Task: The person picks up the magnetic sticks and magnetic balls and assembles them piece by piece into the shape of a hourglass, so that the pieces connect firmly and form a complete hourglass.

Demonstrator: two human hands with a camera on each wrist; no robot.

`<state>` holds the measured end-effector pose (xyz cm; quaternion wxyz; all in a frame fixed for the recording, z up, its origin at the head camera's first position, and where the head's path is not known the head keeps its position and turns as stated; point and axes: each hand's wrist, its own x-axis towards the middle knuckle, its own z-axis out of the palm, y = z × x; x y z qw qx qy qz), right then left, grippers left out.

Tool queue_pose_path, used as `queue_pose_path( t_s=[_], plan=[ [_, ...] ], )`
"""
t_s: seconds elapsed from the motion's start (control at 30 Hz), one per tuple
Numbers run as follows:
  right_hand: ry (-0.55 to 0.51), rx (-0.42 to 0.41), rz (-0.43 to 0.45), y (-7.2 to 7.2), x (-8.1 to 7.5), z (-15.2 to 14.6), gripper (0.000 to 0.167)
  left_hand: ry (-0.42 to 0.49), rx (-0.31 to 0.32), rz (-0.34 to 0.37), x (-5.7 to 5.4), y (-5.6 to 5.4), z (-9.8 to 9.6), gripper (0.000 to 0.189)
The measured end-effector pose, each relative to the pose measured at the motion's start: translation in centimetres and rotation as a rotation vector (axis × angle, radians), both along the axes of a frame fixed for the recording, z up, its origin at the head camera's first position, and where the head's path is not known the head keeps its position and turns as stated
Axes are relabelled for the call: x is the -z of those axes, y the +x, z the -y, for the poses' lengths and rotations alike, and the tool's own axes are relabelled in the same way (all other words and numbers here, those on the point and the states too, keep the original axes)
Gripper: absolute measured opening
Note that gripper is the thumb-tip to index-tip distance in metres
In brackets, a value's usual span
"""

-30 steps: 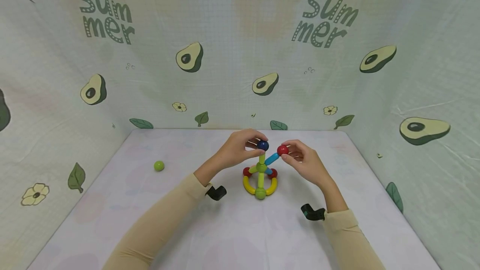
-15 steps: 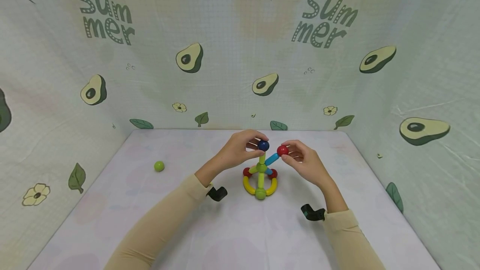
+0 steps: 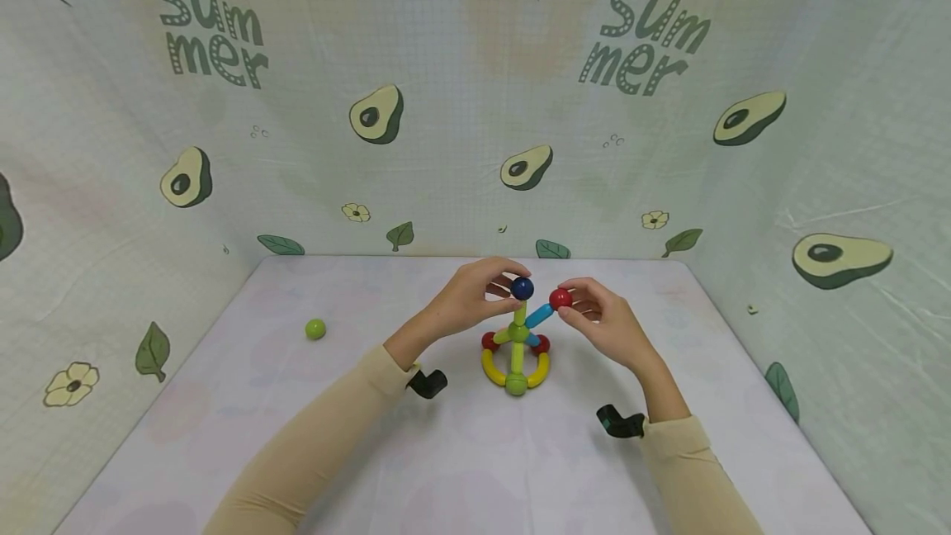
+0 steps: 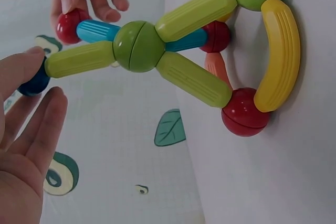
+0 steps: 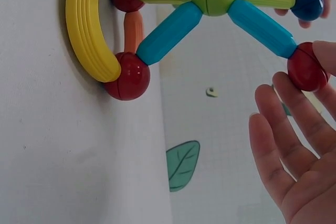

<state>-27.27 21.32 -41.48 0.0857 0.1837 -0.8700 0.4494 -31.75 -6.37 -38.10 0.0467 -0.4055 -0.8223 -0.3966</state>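
Observation:
A toy structure of coloured rods and balls stands on the table, with a green ball [image 3: 518, 332] at its centre. My left hand [image 3: 475, 297] pinches the dark blue ball [image 3: 522, 288] atop the upright light green rod [image 4: 81, 59]. My right hand [image 3: 605, 322] holds the red ball [image 3: 560, 298] between thumb and fingers. That ball sits at the end of a slanting light blue rod [image 5: 262, 28]. Lower down, straight legs join two red balls and a front green ball [image 3: 516, 384], linked by curved yellow rods [image 4: 283, 53] and an orange rod [image 5: 133, 31].
A loose green ball [image 3: 315, 329] lies on the left part of the pale table [image 3: 416, 469]. Cloth walls with avocado and leaf prints rise behind and at both sides. A black wrist camera [image 3: 428, 384] sits under the left wrist, and another black camera [image 3: 620, 421] under the right.
Almost nothing differs. The left hand's fingers shift very slightly around the dark blue ball; the right hand and the structure keep their places.

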Motion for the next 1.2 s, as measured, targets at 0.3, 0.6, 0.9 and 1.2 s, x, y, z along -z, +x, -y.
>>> queue_pose_path(
  t_s=[0.3, 0.6, 0.9, 1.2],
  plan=[
    [0.008, -0.002, -0.013, -0.1, 0.1, 0.0, 0.038, -0.055, -0.028, -0.011, 0.3, 0.1, 3.2, 0.051],
    [0.01, 0.001, -0.024, -0.2, 0.1, -0.1, 0.037, -0.116, -0.103, 0.017, 1.7, 0.3, 8.7, 0.049],
    [0.013, 0.008, -0.025, -0.1, 0.1, -0.1, 0.037, -0.242, -0.178, 0.112, 4.6, 0.8, 14.6, 0.049],
    [0.016, 0.013, -0.018, 0.0, 0.1, 0.0, 0.038, -0.319, -0.2, 0.151, 6.6, 1.4, 18.2, 0.039]
  ],
)
